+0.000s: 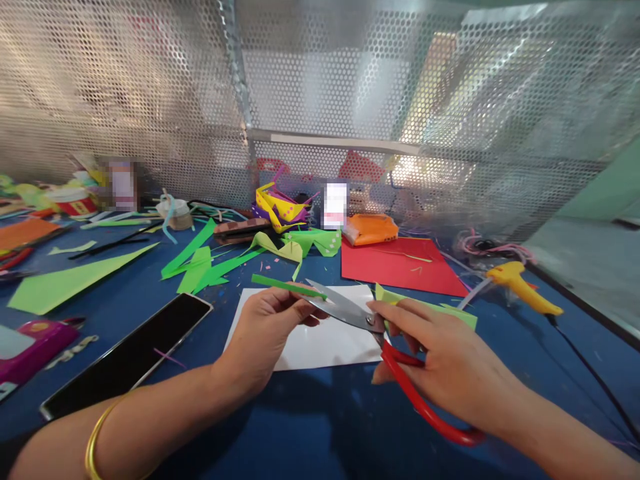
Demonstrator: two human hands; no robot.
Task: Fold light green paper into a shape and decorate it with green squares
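Note:
My left hand (267, 327) pinches a narrow green strip (280, 285) between thumb and fingers, above a white sheet (305, 357). In my right hand (435, 353) are scissors (415, 393) with red handles, their blades pointing left. The blades meet the right end of the green strip close to my left fingertips. Partly under the right hand lies a light green piece (450, 312). Green cut pieces (200, 267) rest beyond my left hand.
A phone (130, 350) lies at left, near a purple object (35, 353). A red sheet (395, 267), an orange packet (373, 229) and a yellow glue gun (525, 287) with its cord sit right. Perforated metal panels (310, 87) stand behind the blue table (300, 427).

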